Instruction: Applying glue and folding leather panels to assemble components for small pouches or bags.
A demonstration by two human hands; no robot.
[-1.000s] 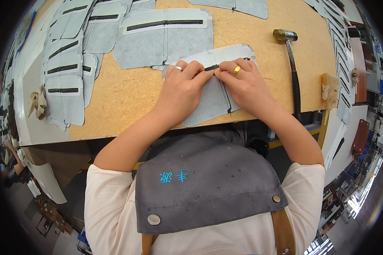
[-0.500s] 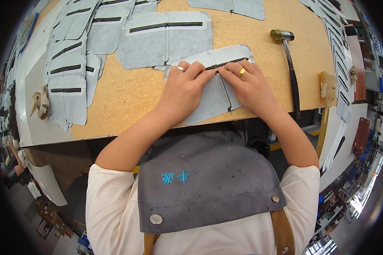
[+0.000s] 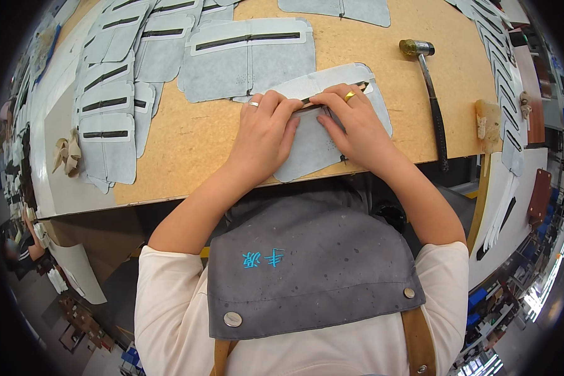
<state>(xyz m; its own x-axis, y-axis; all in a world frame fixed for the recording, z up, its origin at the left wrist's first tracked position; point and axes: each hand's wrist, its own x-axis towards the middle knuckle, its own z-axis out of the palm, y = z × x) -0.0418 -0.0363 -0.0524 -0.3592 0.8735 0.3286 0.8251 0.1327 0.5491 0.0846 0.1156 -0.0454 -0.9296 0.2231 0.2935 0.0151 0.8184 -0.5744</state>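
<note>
A light-grey panel (image 3: 307, 147) with a paler upper band and a black zipper-like slot lies aslant at the table's near edge. My left hand (image 3: 261, 135) is curled on its upper left part, fingertips at the slot and thumb below. From the other side my right hand (image 3: 360, 125) grips the same slot, its index finger laid along the black strip and its thumb bent underneath. The fingertips of both hands almost meet, hiding much of the slot. A similar, wider grey panel (image 3: 219, 69) lies flat just beyond my left hand.
A hammer (image 3: 427, 94) with a black handle rests to the right, beside a yellowish block (image 3: 487, 119). Overlapping grey panels (image 3: 109, 150) fill the left side, near a crumpled beige cloth (image 3: 67, 153). More panels (image 3: 504, 81) line the far right edge.
Both thumbs have come down off the slot and apart from each other. My right index finger now reaches further left along the black strip. The view has shifted slightly.
</note>
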